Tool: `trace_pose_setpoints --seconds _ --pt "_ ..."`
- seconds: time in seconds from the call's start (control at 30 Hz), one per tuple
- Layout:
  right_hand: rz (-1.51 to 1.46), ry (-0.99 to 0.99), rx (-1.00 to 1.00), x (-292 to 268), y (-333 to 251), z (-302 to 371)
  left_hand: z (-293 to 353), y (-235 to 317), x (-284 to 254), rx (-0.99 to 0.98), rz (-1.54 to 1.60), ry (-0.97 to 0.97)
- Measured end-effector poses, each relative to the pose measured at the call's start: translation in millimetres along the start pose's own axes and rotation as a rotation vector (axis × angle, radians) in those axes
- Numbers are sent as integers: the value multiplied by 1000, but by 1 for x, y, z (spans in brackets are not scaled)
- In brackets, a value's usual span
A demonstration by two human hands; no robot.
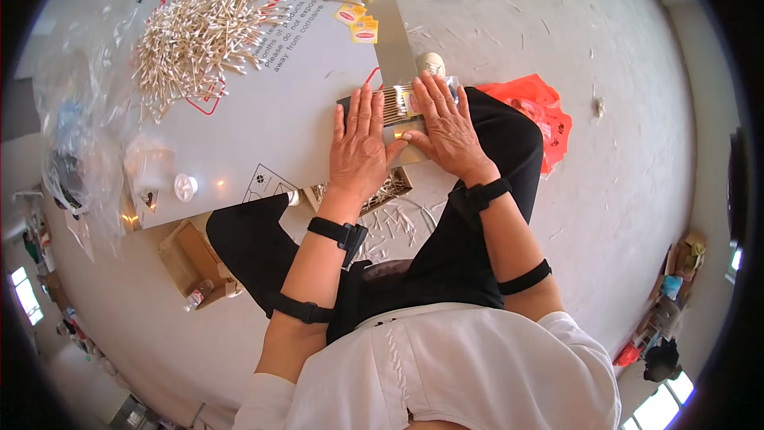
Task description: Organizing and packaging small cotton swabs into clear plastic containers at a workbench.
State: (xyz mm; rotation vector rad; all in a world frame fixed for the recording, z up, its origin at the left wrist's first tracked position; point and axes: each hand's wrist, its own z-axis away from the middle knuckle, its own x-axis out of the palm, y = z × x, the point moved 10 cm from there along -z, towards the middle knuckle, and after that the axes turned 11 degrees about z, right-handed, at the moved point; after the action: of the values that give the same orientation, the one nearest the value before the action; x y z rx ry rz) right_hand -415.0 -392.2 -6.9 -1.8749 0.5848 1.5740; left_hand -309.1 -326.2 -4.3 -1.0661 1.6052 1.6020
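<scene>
Both my hands lie flat, fingers stretched out, at the near right corner of the table. My left hand [360, 143] covers the left part of a row of cotton swabs [390, 107] laid side by side. My right hand [450, 131] rests over the right end, beside a small yellow-and-white card [410, 101]. Clear plastic film shows past its fingers. The thumb tips nearly meet below the row. Neither hand grips anything, and what lies under the palms is hidden.
A big heap of loose cotton swabs [211, 36] lies at the table's far left, beside crumpled clear plastic [87, 111]. Yellow cards [362, 24] sit near the right edge. A white round lid [185, 187] is at the near left. Boxes [187, 259] and a red bag [529, 107] lie lower down.
</scene>
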Motion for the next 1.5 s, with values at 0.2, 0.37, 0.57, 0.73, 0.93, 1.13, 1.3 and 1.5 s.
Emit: trace_pose_setpoints --seconds 0.2,0.37,0.57,0.73,0.93,1.13,1.3,1.5 --pt "-62 -37 -26 -5 5 -1 -9 14 4 23 15 17" --pt "-521 571 517 -33 67 40 -5 3 -3 35 150 100" --pt "-2215 355 899 88 65 41 -16 -29 -25 -137 1026 504" --pt "-2178 338 890 74 50 2 -31 -27 -16 -96 1238 495" --pt "-2080 306 963 75 45 0 -36 -22 -9 -138 1321 521" --pt "-2092 326 984 73 41 1 -45 -10 4 -123 1393 495" --pt "-2040 301 948 74 42 0 -53 6 11 -100 1385 500" --pt "-2060 287 931 75 44 2 -46 11 1 -58 1014 401"
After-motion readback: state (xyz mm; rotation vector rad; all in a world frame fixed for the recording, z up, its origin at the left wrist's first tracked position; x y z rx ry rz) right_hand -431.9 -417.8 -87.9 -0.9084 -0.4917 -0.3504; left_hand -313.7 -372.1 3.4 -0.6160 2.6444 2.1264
